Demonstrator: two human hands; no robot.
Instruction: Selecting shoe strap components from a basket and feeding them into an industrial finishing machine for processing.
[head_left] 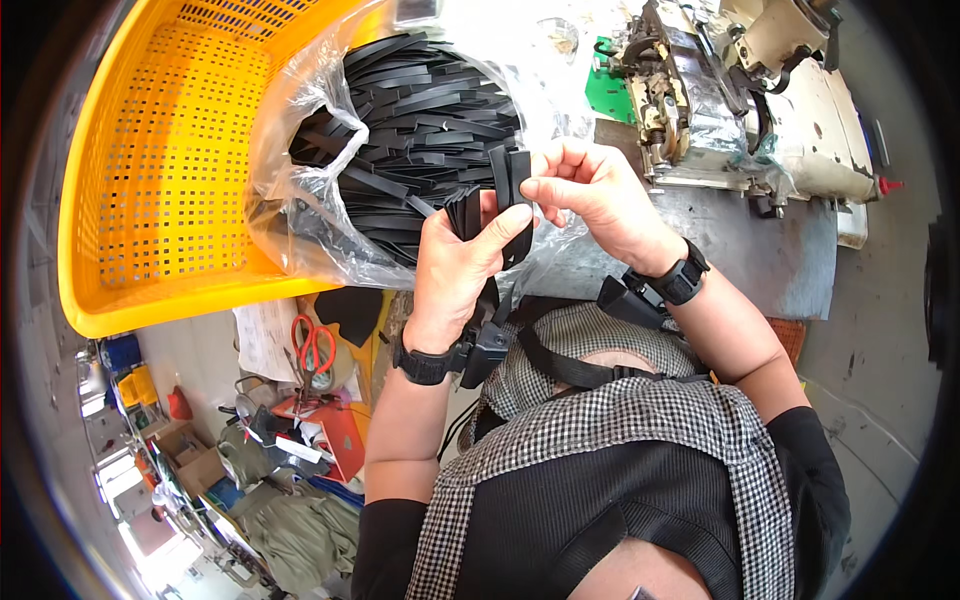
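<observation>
Left hand (pixel 458 262) grips a few gathered black strips (pixel 517 178); right hand (pixel 592 188) touches their edge, pinch unclear; toward eleven o'clock, many lie ungathered in a plastic bag (pixel 275 215).

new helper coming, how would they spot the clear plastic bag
Start at the big yellow basket, upper left. Overlapping its right side in view is the clear plastic bag, holding black strips. Its wrinkled, see-through film sets it apart from the basket's perforated walls.

The left hand (pixel 455 255) partly hides the black strips (pixel 518 172) it holds.
</observation>
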